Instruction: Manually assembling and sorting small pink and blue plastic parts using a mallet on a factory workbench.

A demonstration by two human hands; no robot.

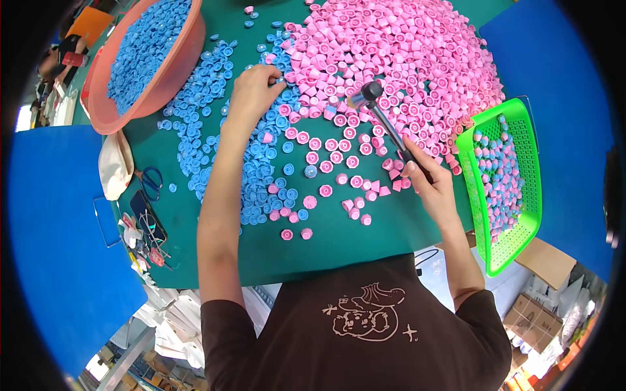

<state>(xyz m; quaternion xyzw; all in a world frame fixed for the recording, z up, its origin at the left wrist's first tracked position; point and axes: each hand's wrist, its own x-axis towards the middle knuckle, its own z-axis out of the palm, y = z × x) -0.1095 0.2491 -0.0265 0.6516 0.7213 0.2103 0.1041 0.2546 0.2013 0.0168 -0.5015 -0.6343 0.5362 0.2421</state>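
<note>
My right hand (pixel 432 189) is wrapped round the dark grip of a small mallet (pixel 388 126). The mallet's black head, with a pale yellowish face on one side, hangs over the near part of a heap of pink cup-shaped pieces (pixel 391 58). My left hand (pixel 256 91) reaches in among small round blue caps (pixel 261 156), its thumb and fingers pinched together at the border with the pink heap. What lies between those fingertips is too small to make out. Several pink pieces stand in loose rows between my hands, a shiny blue one (pixel 310 171) among them.
An orange-pink basin (pixel 195 39) full of blue caps stands at the far left. On the right, a green basket (pixel 482 241) holds joined pink-and-blue pieces. Blue-handled scissors (pixel 151 182), a phone (pixel 149 218) and a cream cloth bag (pixel 115 166) lie along the left table edge.
</note>
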